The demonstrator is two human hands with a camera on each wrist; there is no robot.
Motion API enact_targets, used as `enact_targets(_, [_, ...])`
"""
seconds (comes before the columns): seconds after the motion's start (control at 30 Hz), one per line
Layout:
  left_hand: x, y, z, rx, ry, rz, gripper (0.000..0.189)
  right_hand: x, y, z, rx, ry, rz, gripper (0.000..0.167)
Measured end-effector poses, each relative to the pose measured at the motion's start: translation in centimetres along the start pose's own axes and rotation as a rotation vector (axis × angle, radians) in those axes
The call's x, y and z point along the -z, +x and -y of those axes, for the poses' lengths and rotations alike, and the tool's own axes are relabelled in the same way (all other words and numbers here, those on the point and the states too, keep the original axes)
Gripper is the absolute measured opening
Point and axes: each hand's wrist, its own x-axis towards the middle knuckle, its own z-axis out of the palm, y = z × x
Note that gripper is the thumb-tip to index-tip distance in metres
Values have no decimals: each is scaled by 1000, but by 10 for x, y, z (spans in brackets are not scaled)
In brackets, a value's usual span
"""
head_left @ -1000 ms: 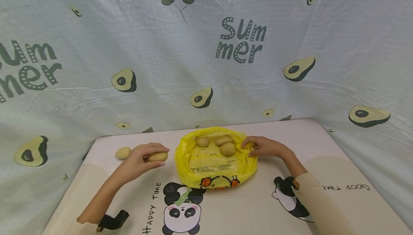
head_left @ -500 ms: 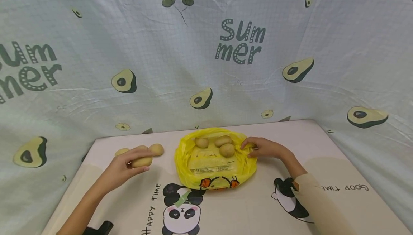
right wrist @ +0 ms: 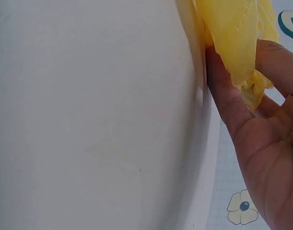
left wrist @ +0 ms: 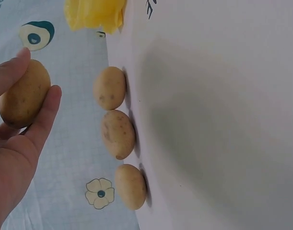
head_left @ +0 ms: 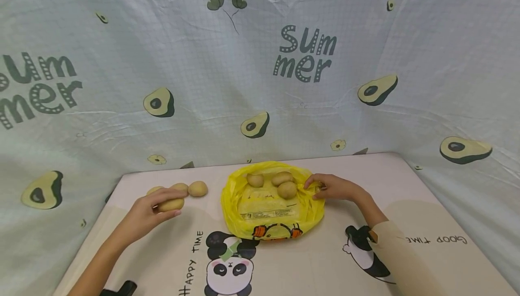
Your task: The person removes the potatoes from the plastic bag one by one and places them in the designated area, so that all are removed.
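Observation:
In the head view, my left hand (head_left: pixel 148 212) holds a potato (head_left: pixel 171 204) between thumb and fingers, above the left part of the table. The left wrist view shows this potato (left wrist: pixel 25 95) gripped there, with three more lying in a row: a near potato (left wrist: pixel 131 186), a middle potato (left wrist: pixel 118 134) and a far potato (left wrist: pixel 110 88). My right hand (head_left: pixel 339 187) pinches the right edge of a yellow plastic bag (head_left: pixel 231 215), which lies spread open. Crumpled film of the bag (right wrist: pixel 235 38) sits between its thumb and fingers. Inside the bag are three potatoes (head_left: pixel 287 190).
The table (head_left: pixel 308 269) has a printed panda (head_left: pixel 229 269) in front of the bag and lettering at both sides. Behind it hangs a pale curtain (head_left: pixel 195 84) with avocado prints. The row of potatoes (head_left: pixel 198 188) lies left of the bag near the back edge.
My left hand has moved left and slightly toward me with its potato, away from the bag, uncovering the rightmost potato of the row. The right hand stays at the bag's edge.

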Motion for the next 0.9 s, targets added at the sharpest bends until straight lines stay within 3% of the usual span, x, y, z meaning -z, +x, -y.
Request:
enact_targets(0.13, [2,-2,0,-24,-9,-21,45,-1,0,0,3,-1,0,27])
enact_targets(0.3, [5,-5,4,-5,-7,-16,47,-1,0,1,-2,8,-2,27])
enact_targets(0.47, [12,-10,11,44,21,-2,44,-1,0,2,-4,11,2,27])
enact_targets(0.9, [27,-21,44,172,104,-49,45,1,-2,6,-15,10,5,27])
